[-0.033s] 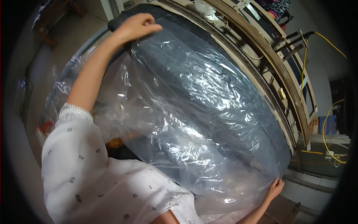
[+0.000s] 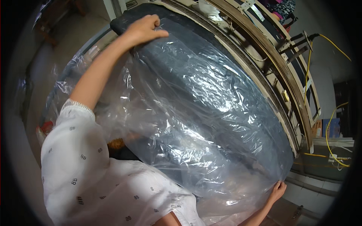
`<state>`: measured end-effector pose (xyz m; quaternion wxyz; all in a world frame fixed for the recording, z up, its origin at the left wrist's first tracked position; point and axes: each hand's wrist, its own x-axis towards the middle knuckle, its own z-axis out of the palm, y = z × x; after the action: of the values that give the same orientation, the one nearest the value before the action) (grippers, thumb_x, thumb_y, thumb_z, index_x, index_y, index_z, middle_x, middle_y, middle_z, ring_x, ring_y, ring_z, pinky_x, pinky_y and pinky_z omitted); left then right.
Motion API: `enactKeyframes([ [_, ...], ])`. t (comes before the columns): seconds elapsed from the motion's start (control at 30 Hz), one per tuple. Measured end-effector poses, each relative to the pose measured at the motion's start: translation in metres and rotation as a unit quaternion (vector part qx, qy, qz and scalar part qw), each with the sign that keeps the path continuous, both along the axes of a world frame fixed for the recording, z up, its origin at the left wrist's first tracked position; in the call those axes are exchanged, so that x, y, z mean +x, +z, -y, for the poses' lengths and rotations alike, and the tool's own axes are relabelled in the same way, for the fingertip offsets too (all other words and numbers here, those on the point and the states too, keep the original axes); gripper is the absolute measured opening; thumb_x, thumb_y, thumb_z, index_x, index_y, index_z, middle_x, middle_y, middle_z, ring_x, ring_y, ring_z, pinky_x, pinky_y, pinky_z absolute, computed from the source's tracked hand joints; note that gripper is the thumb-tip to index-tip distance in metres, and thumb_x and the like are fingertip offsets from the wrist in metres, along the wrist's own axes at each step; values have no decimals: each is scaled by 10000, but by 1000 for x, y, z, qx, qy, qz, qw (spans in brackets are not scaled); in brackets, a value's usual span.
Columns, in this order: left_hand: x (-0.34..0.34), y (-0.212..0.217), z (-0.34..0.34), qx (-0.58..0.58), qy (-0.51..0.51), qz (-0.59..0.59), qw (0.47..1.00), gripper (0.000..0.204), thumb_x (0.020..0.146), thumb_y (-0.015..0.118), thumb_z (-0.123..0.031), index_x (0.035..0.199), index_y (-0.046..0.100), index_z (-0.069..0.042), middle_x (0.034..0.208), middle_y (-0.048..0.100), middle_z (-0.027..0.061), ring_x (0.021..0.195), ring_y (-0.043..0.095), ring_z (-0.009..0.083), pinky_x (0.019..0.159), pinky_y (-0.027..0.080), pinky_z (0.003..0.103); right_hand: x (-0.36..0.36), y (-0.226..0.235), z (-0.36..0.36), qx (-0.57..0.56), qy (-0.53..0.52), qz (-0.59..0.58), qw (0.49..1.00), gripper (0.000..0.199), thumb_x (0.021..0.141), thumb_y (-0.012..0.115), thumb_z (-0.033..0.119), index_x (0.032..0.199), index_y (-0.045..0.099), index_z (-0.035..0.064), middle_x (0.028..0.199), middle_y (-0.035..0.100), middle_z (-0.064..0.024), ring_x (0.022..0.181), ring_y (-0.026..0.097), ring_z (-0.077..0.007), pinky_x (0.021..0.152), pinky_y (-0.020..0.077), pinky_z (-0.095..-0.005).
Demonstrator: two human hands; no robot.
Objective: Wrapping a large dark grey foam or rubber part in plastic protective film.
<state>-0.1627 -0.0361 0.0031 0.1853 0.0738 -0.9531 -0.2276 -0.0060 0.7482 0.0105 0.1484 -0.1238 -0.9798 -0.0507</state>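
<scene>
A large sheet of clear plastic film [image 2: 215, 94], shiny and wrinkled, is spread over a dark padded piece [image 2: 188, 22]. Near the far left end of that piece, my left hand [image 2: 145, 32] rests at the film with thumb and forefinger apart; its other fingers are partly curled and nothing shows between them. At the near right corner my right hand [image 2: 278, 190] is closed on the film's edge, which draws into creases toward the fingers. Loose film hangs on the left, under and beside my left arm.
Behind the padded piece runs a long wooden frame [image 2: 260, 41] with cables and metal brackets. White crumpled plastic [image 2: 209, 11] lies along it. A yellow cable [image 2: 328, 132] hangs at the right, close to a blue box [image 2: 332, 128]. Part of another person [image 2: 283, 9] shows at the top right.
My left hand has shifted slightly to the right, and its thumb and forefinger have spread apart. My right hand stays at the same corner of the film.
</scene>
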Motion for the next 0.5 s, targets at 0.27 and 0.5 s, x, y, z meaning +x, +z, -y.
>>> enactKeyframes([
  [0.27, -5, -14, 0, 7, 0, -42, 999, 324, 716, 710, -305, 804, 558, -33, 799, 503, 42, 733, 502, 160, 642, 405, 280, 12, 7, 18, -47, -44, -64, 996, 185, 862, 482, 149, 994, 514, 23, 915, 576, -154, 807, 549, -323, 702, 423, -373],
  [0.5, -11, -21, 7, 148, -54, -86, 984, 188, 745, 663, -211, 799, 633, -33, 780, 529, 43, 708, 533, 154, 662, 426, 283, 23, 5, 14, -75, -27, -88, 993, 196, 888, 438, 161, 989, 508, 7, 928, 592, -151, 803, 561, -280, 692, 423, -358],
])
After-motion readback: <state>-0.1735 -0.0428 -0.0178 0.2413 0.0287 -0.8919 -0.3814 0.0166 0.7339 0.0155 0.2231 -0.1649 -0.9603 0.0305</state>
